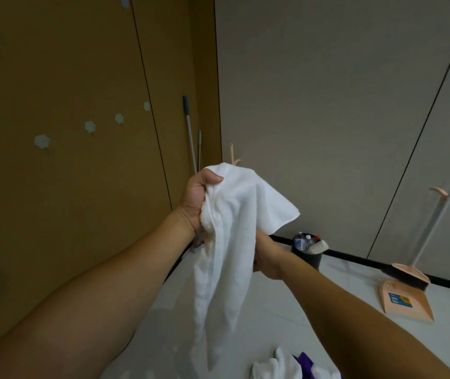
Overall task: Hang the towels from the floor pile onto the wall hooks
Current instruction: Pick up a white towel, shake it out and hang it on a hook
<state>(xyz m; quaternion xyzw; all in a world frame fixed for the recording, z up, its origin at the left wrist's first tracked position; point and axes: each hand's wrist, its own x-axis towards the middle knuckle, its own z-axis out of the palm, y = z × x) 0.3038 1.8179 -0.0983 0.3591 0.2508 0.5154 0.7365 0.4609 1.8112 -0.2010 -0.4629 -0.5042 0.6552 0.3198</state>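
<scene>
Forearms: left forearm (95, 291) and right forearm (355, 310), both bare, rise from the bottom edge and meet at 1 white towel (234, 242) held in mid-air at centre frame.
Left hand (196, 198): curled round the towel's bunched top, thumb pressed over the front of the cloth.
Right hand (266, 255): lower down, closed on the towel's middle, with most of its fingers hidden in the folds.
White towel: hangs in long soft folds, 1 corner flaring to the right and the tail tapering down toward the floor. It looks light, limp and unbreakable. It will sag wherever it is not held (terry like this is likelier to snag than to slip).
Where to hold: judging by the drape, the gathered top under the left hand is the best purchase. A small fold or corner pinched there could be pushed over a hook while the right hand steadies the rest.
Wall hooks (42, 141): a rising row of pale hooks on the brown wall, left of the hands and well apart from the towel.
Floor pile (295, 365): white and purple cloth on the pale floor below the right forearm, still waiting.
Background: a black bin (307, 254) of bottles, a peach dustpan (407, 302) with its broom and 2 mop handles (189, 132) in the corner.
</scene>
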